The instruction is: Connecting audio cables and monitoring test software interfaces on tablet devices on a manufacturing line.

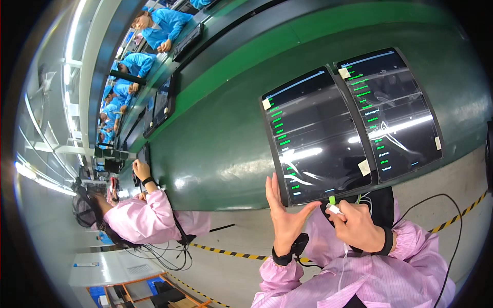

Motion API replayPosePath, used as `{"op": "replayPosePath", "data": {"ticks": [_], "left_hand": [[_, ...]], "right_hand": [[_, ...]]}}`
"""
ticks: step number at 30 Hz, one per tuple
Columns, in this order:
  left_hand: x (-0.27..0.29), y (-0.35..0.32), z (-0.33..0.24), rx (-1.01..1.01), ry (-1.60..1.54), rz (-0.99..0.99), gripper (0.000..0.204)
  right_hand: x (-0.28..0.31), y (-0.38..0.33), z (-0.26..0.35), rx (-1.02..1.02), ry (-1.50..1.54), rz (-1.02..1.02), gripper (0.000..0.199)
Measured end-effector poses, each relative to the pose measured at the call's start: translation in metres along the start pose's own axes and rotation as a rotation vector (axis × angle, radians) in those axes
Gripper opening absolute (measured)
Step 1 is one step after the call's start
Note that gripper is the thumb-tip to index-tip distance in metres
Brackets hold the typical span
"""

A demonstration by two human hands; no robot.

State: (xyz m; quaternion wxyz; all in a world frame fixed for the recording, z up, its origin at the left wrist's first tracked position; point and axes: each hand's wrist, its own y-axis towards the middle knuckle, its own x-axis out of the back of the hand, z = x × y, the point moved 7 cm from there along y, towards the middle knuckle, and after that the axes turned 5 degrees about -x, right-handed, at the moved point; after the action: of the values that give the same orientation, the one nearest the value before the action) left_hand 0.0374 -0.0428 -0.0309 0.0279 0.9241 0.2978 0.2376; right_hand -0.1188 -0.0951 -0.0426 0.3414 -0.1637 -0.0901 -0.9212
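Two black tablets lie side by side on the green bench, screens up, with rows of mostly green text. The left tablet (321, 138) is nearest to my hands, and the right tablet (393, 115) lies just beyond it. My left hand (287, 220) is open at the left tablet's near left corner, fingers stretched up and thumb apart; whether it touches the edge I cannot tell. My right hand (359, 226) pinches a white cable plug (334, 209) just below that tablet's near edge. A small green piece (332, 199) shows between plug and tablet; whether they join is unclear.
Along the green bench (221, 149), a person in pink (149, 215) works to my left. Several people in blue (167, 28) sit across the line, near more dark devices. A black cable (457, 220) loops at my right. An orange-framed rack (149, 292) stands lower left.
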Motion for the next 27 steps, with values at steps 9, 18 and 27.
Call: {"op": "replayPosePath", "data": {"ticks": [9,18,27], "left_hand": [[0.003,-0.002,0.012,0.050,-0.275,0.016,0.107],[-0.006,-0.007,0.003,-0.067,0.040,0.121,0.096],[-0.004,-0.011,-0.004,-0.119,0.081,-0.049,0.079]], "right_hand": [[-0.014,0.003,0.008,-0.062,0.031,0.114,0.018],[-0.022,-0.022,-0.004,-0.014,0.146,0.185,0.019],[0.096,-0.038,-0.027,-0.212,0.193,-0.390,0.022]]}}
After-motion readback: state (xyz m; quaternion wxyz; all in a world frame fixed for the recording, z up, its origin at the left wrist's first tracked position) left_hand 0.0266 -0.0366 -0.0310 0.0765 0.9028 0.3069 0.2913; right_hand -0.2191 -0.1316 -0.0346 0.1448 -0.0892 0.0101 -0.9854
